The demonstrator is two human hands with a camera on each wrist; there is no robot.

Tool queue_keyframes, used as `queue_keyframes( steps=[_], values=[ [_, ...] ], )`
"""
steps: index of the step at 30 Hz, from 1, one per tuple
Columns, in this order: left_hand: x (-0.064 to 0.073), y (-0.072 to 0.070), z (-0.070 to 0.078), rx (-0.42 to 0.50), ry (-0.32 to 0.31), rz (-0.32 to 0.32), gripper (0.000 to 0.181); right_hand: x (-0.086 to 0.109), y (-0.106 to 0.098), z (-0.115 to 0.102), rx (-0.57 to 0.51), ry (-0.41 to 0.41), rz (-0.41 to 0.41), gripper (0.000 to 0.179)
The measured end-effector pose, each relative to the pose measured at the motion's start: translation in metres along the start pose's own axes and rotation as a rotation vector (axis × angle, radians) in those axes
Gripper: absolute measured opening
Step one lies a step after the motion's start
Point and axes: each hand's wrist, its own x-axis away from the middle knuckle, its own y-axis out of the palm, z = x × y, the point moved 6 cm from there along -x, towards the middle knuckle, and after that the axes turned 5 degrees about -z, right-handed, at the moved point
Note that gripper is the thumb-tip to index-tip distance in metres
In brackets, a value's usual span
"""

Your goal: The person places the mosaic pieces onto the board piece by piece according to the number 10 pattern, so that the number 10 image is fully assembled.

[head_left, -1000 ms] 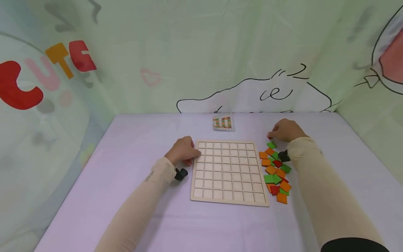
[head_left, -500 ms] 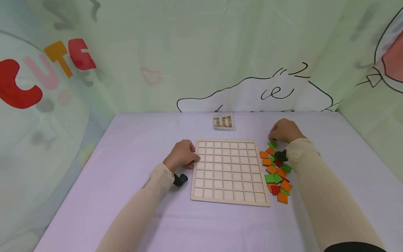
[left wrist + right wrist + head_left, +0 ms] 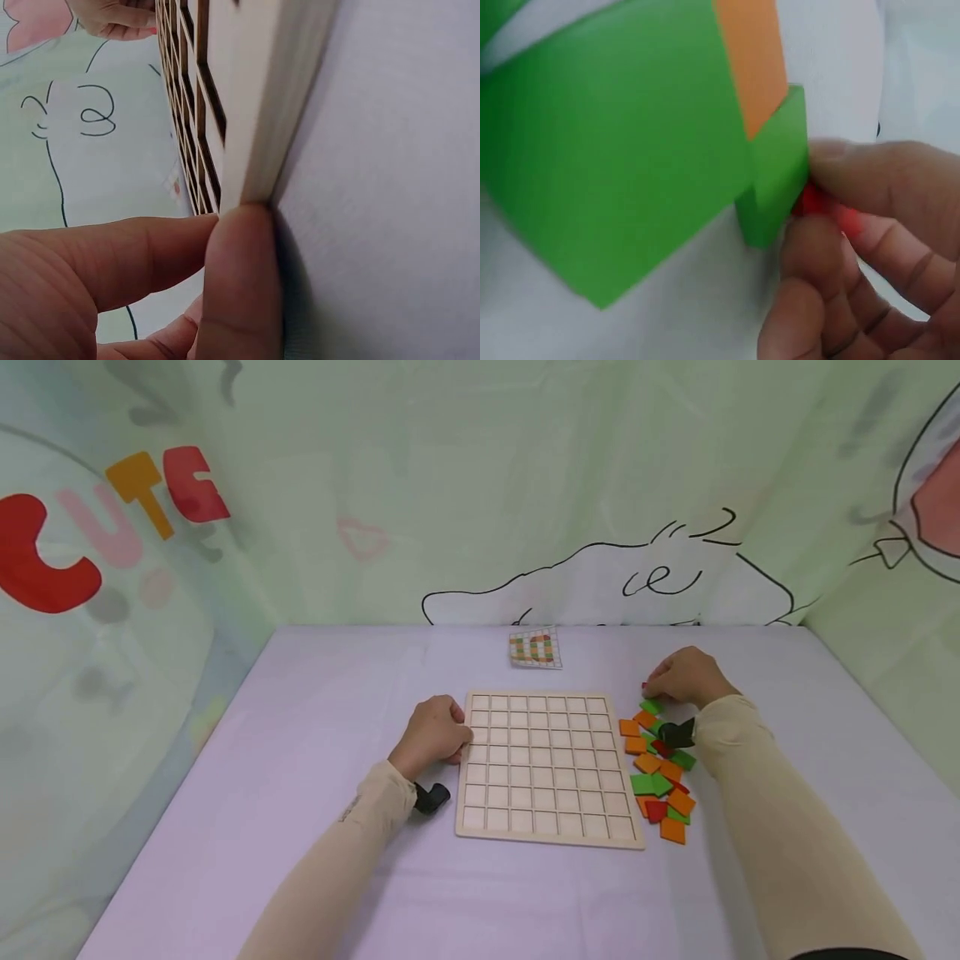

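Pale wooden square board with a grid of recessed cells (image 3: pixel 542 776) lies flat on a pale lilac table (image 3: pixel 360 693). Along the board's right side spread thin orange, green and red square tiles (image 3: pixel 659 784), some overlapping. At the board's left rim, the left hand (image 3: pixel 429 735) pinches the edge between thumb and finger; a light, steady hold should be enough, without tipping the board.

Off the board's far right corner, the right hand (image 3: pixel 686 677) has thumb and fingertips closed on a small red square tile (image 3: pixel 814 201), mostly hidden by them. One bright green square tile (image 3: pixel 780 169) sits right by that pinch, so lifting straight up before any sideways move looks wise, or it may drag along. Gripping the red tile only by its edges would leave its face free.

Beyond the board's far rim, a small card printed with a coloured grid (image 3: pixel 536 648) seems worth a glance for colour.
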Motion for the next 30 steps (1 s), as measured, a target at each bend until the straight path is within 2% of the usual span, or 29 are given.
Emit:
queue_keyframes(
  steps=[3, 7, 10, 13, 16, 19, 24, 27, 30],
  values=[
    [0.002, -0.001, 0.0, -0.014, 0.003, 0.011, 0.015, 0.002, 0.001, -0.002, -0.044, -0.018, 0.009, 0.025],
    [0.003, -0.001, 0.001, -0.032, 0.019, 0.016, 0.018, 0.009, -0.001, -0.011, -0.159, -0.077, 0.072, 0.028],
    [0.002, 0.0, 0.001, -0.038, 0.029, 0.007, 0.032, 0.018, -0.001, -0.02, -0.24, -0.106, 0.12, 0.029],
    [0.001, 0.001, 0.001, -0.044, 0.031, -0.001, 0.043, 0.028, 0.003, -0.028, -0.291, -0.101, 0.131, 0.028],
    [0.001, 0.001, 0.0, -0.054, 0.034, 0.003, 0.045, 0.038, 0.013, -0.036, -0.374, -0.105, 0.106, 0.03],
    [0.002, 0.001, 0.001, -0.062, 0.049, 0.01, 0.044, 0.045, 0.027, -0.041, -0.509, -0.116, 0.056, 0.033],
    [0.002, 0.0, 0.0, -0.056, 0.055, 0.012, 0.044, 0.053, 0.05, -0.049, -0.728, -0.07, -0.053, 0.035],
    [0.001, 0.001, 0.0, -0.058, 0.055, 0.009, 0.044, 0.056, 0.06, -0.051, -0.786, -0.029, -0.076, 0.035],
    [0.001, 0.001, 0.0, -0.059, 0.059, 0.002, 0.045, 0.059, 0.065, -0.053, -0.788, -0.013, -0.073, 0.034]
  ],
)
